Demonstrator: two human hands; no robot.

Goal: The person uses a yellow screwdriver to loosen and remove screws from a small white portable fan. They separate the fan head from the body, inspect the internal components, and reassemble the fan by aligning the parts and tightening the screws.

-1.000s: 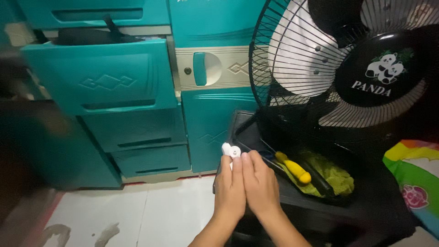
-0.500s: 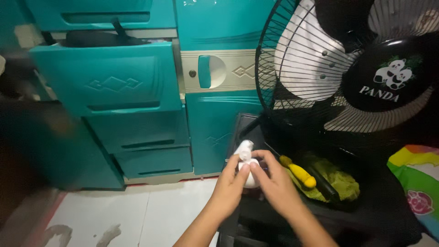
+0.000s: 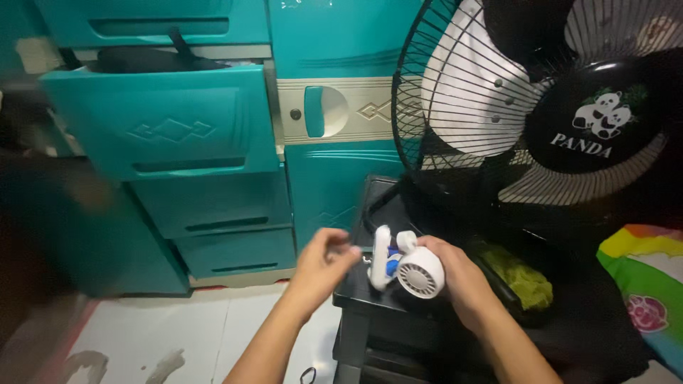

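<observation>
Our right hand (image 3: 455, 277) grips a small white fan (image 3: 409, 267); our left hand (image 3: 324, 263) has its fingers (image 3: 348, 250) pinched at the fan's edge.

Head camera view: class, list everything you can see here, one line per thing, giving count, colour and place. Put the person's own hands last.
Small handheld fan: one, white with a blue part, held over the black table's front edge.
Standing fan: one, black grille and hub, pale blades, upper right.
Black table: one, black, lower centre, under the fans.
Plastic drawer cabinet: one, teal with a beige band, left and centre; top drawer pulled out.
Green cloth: one, green, on the table right of the hands.
Rainbow fabric: one, multicoloured, right edge.
Tiled floor: white, lower left.
Left hand: one, fingers at the small fan's left side.
Right hand: one, gripping the small fan.
</observation>
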